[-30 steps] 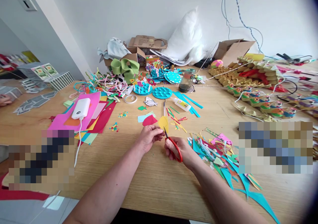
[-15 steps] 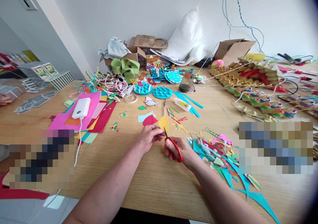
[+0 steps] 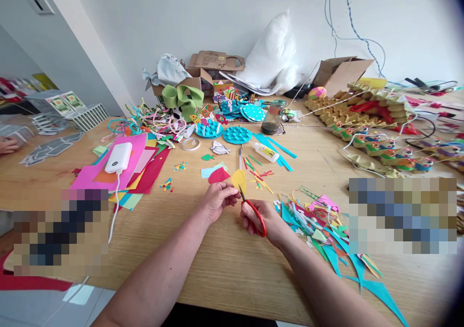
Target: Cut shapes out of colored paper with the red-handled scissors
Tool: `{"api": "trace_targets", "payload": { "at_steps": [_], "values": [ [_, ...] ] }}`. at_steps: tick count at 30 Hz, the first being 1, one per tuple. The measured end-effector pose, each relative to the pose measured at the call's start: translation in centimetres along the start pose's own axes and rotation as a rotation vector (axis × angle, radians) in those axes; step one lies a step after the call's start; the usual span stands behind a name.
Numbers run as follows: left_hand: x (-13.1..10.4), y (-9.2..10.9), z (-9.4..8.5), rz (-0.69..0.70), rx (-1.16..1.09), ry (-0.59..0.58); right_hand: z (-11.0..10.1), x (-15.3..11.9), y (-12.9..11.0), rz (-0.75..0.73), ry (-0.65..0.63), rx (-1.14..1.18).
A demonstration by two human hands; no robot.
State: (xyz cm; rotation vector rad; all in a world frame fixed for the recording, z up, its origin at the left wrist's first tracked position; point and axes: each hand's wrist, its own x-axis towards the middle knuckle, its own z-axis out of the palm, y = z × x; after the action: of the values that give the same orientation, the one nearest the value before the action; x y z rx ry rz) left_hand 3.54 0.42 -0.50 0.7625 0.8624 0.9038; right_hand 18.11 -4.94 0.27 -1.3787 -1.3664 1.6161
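My right hand [image 3: 256,216] is closed round red-handled scissors [image 3: 261,220], whose dark blades point up and left. The blade tips are right by the fingertips of my left hand [image 3: 219,200], which is closed in a pinch. Whatever lies between those fingers is too small or hidden to make out. Just beyond the blades is a yellow paper piece [image 3: 239,178] with a rounded top. A red paper piece [image 3: 218,175] lies beside it, above my left hand. Farther up are a pen [image 3: 239,158], a white paper fish [image 3: 220,148] and a green paper fish [image 3: 208,157].
Paper scraps [image 3: 319,220] are heaped right of my right hand. A glue bottle [image 3: 266,152], blue plate [image 3: 237,135] and glass jar [image 3: 274,116] stand farther back. At left, a white power bank [image 3: 119,157] with a cable rests on coloured sheets [image 3: 154,171]. Egg trays [image 3: 333,109] are at right.
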Motion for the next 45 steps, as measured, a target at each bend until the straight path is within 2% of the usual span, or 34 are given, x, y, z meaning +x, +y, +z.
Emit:
{"api": "trace_targets", "payload": {
  "at_steps": [45],
  "values": [
    [-0.03, -0.03, -0.12, -0.027, 0.046, -0.009, -0.16, 0.44, 0.61, 0.001, 0.015, 0.000]
  ]
}}
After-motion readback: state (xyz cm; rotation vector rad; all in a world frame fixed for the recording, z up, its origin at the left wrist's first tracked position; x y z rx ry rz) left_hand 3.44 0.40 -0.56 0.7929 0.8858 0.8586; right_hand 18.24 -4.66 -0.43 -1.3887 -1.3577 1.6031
